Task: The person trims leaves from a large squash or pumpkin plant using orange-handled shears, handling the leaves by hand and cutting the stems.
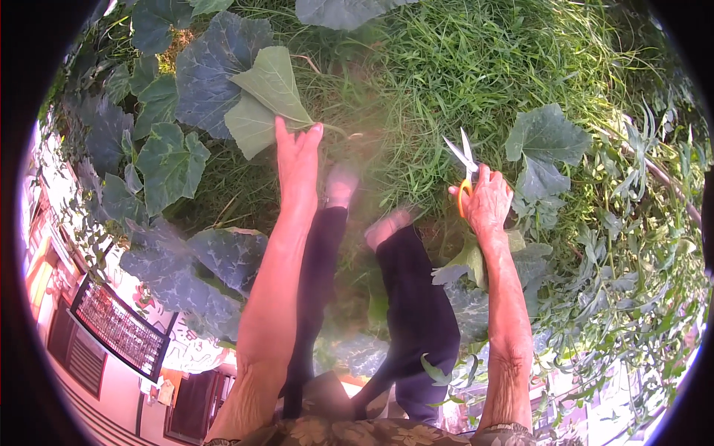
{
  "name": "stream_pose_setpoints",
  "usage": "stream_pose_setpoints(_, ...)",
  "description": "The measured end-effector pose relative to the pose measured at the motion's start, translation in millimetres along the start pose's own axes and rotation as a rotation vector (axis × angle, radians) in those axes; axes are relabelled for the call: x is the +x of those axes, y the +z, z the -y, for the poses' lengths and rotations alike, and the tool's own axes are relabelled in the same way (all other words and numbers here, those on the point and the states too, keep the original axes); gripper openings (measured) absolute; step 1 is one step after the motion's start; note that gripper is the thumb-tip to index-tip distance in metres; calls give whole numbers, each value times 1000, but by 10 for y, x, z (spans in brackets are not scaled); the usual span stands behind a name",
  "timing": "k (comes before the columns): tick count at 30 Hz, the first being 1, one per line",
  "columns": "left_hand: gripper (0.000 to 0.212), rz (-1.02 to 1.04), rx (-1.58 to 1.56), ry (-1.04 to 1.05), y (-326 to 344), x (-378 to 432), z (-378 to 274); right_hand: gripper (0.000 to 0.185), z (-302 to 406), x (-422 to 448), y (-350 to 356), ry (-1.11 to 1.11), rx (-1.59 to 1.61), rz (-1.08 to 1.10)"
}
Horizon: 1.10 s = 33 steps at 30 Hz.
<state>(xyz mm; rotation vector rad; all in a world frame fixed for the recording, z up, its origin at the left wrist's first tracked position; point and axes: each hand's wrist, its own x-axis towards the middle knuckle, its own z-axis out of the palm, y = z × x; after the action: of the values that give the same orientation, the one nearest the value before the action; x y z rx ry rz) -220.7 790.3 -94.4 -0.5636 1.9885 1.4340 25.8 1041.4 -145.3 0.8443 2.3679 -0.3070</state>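
Observation:
My left hand (298, 150) grips a large green leaf (273, 95) near its stalk, with the pale veined underside showing. The leaf is partly folded, and its stalk (337, 131) points right, towards the middle of the view. On the right, my right hand (486, 198) holds scissors (467, 159) with orange handles by their finger loops. The blades are spread apart and point up and left, over the grass. Between the two hands lies a wide gap, and the scissors touch no leaf.
Broad squash-like leaves (173, 161) crowd the left side. Long grass (474, 72) covers the ground ahead. Another broad leaf (546, 139) stands right of the scissors, beside leafy plants (608, 251) and a thin pole (664, 178). My feet (387, 226) are below the hands. A building (128, 390) shows lower left.

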Motion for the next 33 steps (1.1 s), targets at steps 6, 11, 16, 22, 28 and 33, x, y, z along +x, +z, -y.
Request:
stream_pose_setpoints(6,106,-38,43,-11,62,-40,86,65,440,507,26,-182,-51,-137)
stream_pose_setpoints(11,106,-31,6,-15,76,-43,73,36,968,1097,157,-259,-219,-259)
stream_pose_setpoints(16,105,-51,-15,-22,-32,-14,41,33,1267,1339,135,-239,-41,-134)
stream_pose_setpoints(22,105,-76,-15,-30,-172,0,86,53,913,1021,-167,32,397,23)
stream_pose_setpoints(28,104,-25,-26,-17,-115,-3,94,68,392,566,53,-143,-3,-112)
stream_pose_setpoints(33,105,-33,-3,-29,-71,-27,53,31,794,859,120,-304,-75,-258)
